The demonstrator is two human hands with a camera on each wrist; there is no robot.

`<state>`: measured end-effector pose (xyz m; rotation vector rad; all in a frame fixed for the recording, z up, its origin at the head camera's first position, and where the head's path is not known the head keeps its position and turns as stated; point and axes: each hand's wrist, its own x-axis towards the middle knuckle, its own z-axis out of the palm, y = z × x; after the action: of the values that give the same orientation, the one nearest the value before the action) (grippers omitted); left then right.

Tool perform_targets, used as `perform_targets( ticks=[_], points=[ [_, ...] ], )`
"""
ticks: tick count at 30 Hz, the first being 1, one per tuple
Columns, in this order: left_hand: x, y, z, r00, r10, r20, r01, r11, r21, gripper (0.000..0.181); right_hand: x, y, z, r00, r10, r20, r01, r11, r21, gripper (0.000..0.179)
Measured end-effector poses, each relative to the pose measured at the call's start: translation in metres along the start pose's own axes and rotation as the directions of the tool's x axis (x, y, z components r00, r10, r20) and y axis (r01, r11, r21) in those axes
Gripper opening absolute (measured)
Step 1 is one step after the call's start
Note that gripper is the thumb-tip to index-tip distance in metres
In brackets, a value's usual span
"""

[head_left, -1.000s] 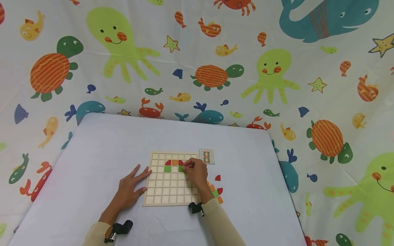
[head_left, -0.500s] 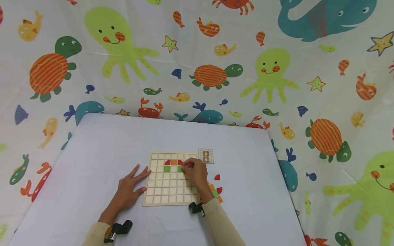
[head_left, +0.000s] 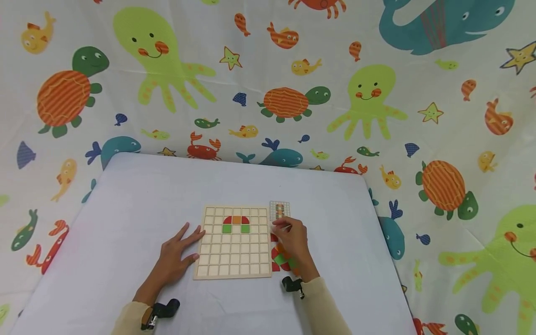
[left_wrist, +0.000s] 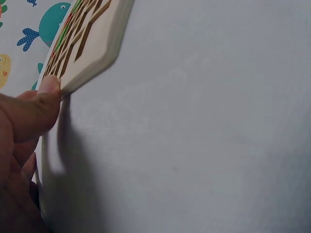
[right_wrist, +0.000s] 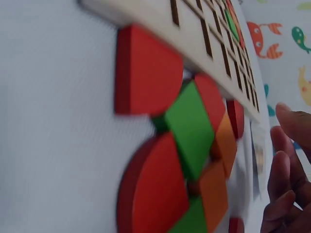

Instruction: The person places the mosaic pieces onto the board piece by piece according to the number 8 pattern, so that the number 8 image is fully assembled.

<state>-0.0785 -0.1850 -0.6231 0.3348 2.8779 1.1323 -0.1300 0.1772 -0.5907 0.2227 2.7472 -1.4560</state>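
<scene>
A wooden grid board (head_left: 234,260) lies on the table. In its upper cells sit an orange square (head_left: 236,220) between two red quarter-round pieces, with two green squares (head_left: 245,228) just below. My left hand (head_left: 173,256) rests at the board's left edge with fingers spread; in the left wrist view its thumb (left_wrist: 48,87) touches the rim. Beyond the board's right edge, my right hand (head_left: 294,239) hovers over loose pieces, its fingers loosely bent and no piece visible in them. The right wrist view shows red quarter-rounds (right_wrist: 146,73), green squares (right_wrist: 189,131) and orange squares (right_wrist: 214,194) heaped together.
A small pattern card (head_left: 274,207) lies at the board's upper right corner, partly covered by my right hand. White cloth (head_left: 146,195) covers the table. Behind it hangs a curtain (head_left: 268,60) printed with sea animals.
My right hand has left the green square at the board's right cell and moved right, over the loose pieces. That square stays in its cell. My left hand has stayed put.
</scene>
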Motion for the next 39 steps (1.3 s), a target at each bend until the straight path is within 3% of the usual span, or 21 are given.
perform_targets(
  ticks=[6, 13, 21, 39],
  points=[
    [0.001, 0.001, -0.001, 1.0, 0.02, -0.014, -0.02, 1.0, 0.005, 0.074, -0.003, 0.008, -0.009, 0.996, 0.07, 0.054, -0.066, 0.995, -0.073, 0.009],
    [0.001, 0.001, 0.0, 1.0, -0.009, 0.011, 0.009, 1.0, -0.005, 0.075, -0.006, 0.012, -0.01, 0.989, 0.049, 0.14, -0.022, 0.982, -0.187, 0.016],
    [0.0, 0.001, 0.0, 1.0, -0.007, 0.01, 0.007, 1.0, -0.002, 0.075, -0.009, 0.01, -0.005, 0.993, 0.015, 0.118, 0.014, 0.971, -0.238, 0.017],
    [0.0, 0.002, -0.001, 1.0, -0.019, 0.015, 0.019, 1.0, -0.008, 0.076, -0.013, 0.005, -0.011, 0.998, -0.049, 0.03, 0.05, 0.997, -0.055, 0.012]
  ],
)
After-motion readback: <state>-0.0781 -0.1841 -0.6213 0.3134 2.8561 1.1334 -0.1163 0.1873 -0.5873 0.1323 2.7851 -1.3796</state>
